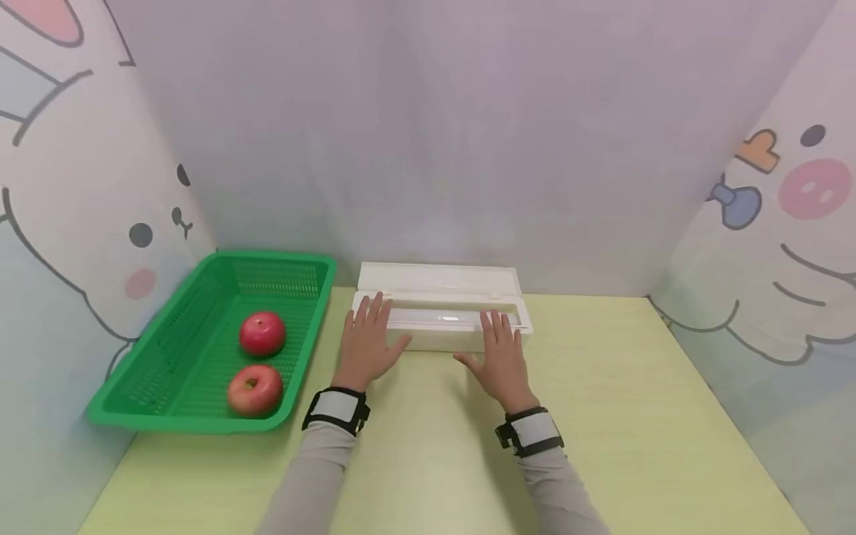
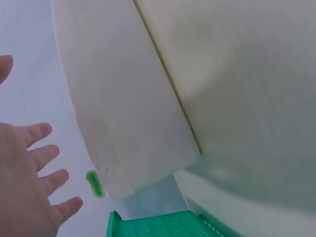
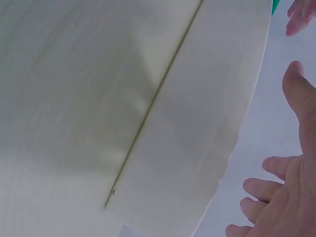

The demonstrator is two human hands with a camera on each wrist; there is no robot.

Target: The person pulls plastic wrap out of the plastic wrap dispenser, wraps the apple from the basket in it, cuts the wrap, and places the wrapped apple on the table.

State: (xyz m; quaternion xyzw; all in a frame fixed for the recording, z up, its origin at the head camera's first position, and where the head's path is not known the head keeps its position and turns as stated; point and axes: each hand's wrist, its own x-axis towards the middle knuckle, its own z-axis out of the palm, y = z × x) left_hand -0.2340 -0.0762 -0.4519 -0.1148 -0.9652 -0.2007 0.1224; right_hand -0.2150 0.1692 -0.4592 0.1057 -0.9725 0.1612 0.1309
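A long white box (image 1: 435,340) lies at the back of the table, its lid (image 1: 438,278) raised behind it and a clear strip visible inside. My left hand (image 1: 366,343) is over the box's left front part, fingers spread and straight. Over the right part is my right hand (image 1: 503,364), also with fingers extended. In the left wrist view the box (image 2: 123,98) has the left hand (image 2: 29,182) beside it, holding nothing. The right wrist view has the box (image 3: 192,108) beside the right hand (image 3: 286,192). Whether either hand touches the box, I cannot tell.
A green basket (image 1: 304,379) stands on the left side of the table (image 1: 642,416), with two red apples (image 1: 262,334) inside. Curtains (image 1: 428,134) printed with cartoon figures rise behind the table and at both sides.
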